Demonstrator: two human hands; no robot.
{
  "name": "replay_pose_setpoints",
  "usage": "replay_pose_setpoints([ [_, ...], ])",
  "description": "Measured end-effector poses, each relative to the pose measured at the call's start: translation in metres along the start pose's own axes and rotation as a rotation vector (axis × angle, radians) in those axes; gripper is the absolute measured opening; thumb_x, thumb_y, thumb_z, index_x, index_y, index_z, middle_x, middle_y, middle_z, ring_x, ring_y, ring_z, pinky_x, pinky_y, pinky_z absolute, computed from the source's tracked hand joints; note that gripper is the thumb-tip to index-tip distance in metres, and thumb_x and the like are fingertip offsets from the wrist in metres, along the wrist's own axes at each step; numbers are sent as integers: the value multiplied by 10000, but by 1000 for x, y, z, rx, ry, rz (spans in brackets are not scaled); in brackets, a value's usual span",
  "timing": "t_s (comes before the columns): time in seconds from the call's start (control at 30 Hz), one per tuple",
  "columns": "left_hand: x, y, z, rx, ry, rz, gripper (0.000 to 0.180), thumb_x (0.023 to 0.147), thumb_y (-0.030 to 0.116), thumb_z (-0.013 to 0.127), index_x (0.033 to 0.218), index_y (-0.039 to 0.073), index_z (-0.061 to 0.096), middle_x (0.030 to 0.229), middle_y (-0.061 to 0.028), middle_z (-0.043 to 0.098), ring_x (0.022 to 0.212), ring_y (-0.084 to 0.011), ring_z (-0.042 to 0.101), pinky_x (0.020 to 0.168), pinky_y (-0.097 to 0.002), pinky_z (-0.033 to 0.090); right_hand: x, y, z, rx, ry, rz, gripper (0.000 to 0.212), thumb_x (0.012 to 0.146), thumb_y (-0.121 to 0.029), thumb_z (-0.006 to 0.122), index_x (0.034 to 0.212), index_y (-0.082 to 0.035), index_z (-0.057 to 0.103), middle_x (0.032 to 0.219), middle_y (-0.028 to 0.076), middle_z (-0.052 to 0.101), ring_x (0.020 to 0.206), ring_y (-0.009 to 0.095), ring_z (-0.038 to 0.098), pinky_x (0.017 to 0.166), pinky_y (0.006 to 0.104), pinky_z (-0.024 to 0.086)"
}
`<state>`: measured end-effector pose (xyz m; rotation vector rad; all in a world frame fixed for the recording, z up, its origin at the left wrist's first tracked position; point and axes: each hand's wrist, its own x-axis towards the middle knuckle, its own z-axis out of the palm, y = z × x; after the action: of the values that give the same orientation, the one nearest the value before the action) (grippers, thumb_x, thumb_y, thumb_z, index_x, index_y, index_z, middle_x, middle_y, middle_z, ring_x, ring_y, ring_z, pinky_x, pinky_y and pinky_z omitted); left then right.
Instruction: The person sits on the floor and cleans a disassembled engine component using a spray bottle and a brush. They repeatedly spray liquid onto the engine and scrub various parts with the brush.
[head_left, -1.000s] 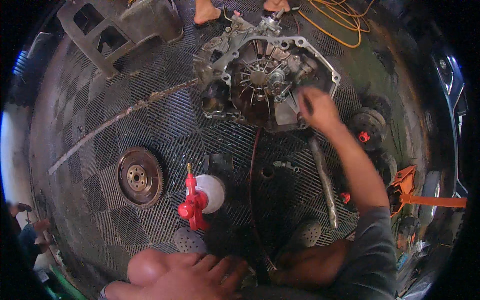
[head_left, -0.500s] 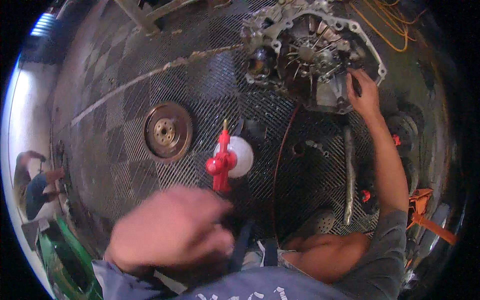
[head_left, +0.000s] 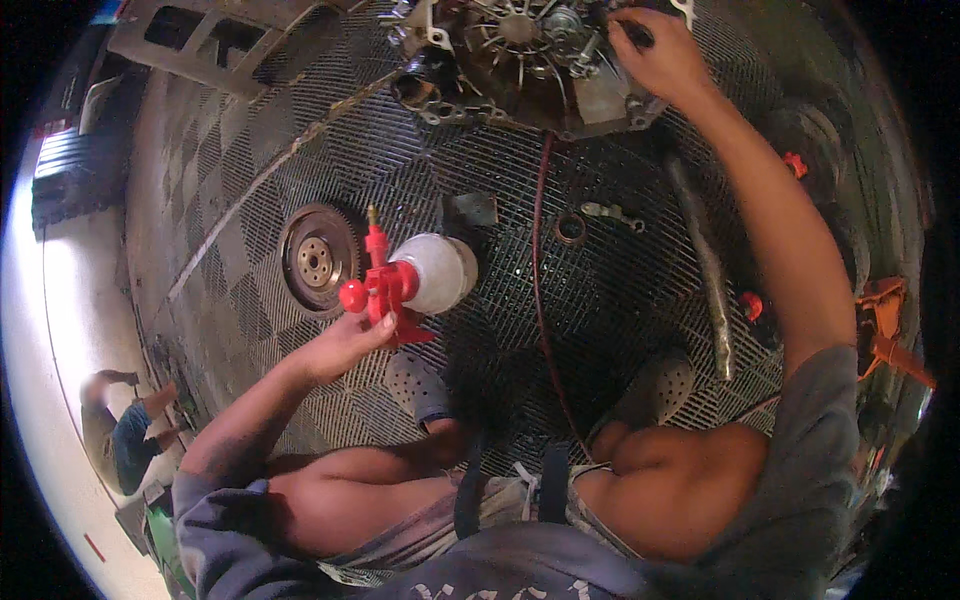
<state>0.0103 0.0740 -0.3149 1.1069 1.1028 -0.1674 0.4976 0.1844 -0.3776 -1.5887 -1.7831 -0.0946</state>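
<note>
My left hand (head_left: 348, 345) is closed around the handle of a red spray gun (head_left: 380, 288) with a brass tip and a whitish cup (head_left: 440, 275). The gun is left of centre, partly in front of a brown toothed flywheel (head_left: 297, 255) lying on the floor mat. Farther off, my right hand (head_left: 668, 62) rests at the right side of an open metal gearbox housing (head_left: 603, 100). Its fingers are curled in a pinch, with something dark (head_left: 638, 36) beside them. What they grip is hidden.
A dark red hose (head_left: 538, 250) runs from the housing toward my legs. Nearby lie a ring (head_left: 570, 230), a small metal part (head_left: 612, 213) and a long pipe (head_left: 715, 300). Orange cloth (head_left: 882, 315) hangs at right. Another person (head_left: 130, 435) is far left.
My left hand, blurred and apart from the spray gun before, now grips it. The view has shifted, so the housing sits higher in the picture. My right hand stays at the housing.
</note>
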Motion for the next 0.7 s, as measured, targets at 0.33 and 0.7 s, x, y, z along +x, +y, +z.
replay_pose_setpoints([
  [0.33, 1, 61, -33, -682, 222, 324, 543, 957, 581, 408, 890, 61, 549, 684, -23, 467, 625, -192, 454, 676, -320, 384, -3, -11, -13, 53, -77, 266, 298, 885, -255, 621, 978, 20, 683, 929, 230, 670, 885, 387, 628, 802, 476, 487],
  [0.7, 15, 107, 6, -324, 25, 481, 486, 946, 493, 417, 902, 36, 575, 684, -59, 529, 625, -195, 509, 632, -323, 419, -14, -9, -14, 131, 9, 137, 282, 855, -250, 627, 1006, -21, 693, 976, 183, 695, 924, 380, 651, 850, 449, 512],
])
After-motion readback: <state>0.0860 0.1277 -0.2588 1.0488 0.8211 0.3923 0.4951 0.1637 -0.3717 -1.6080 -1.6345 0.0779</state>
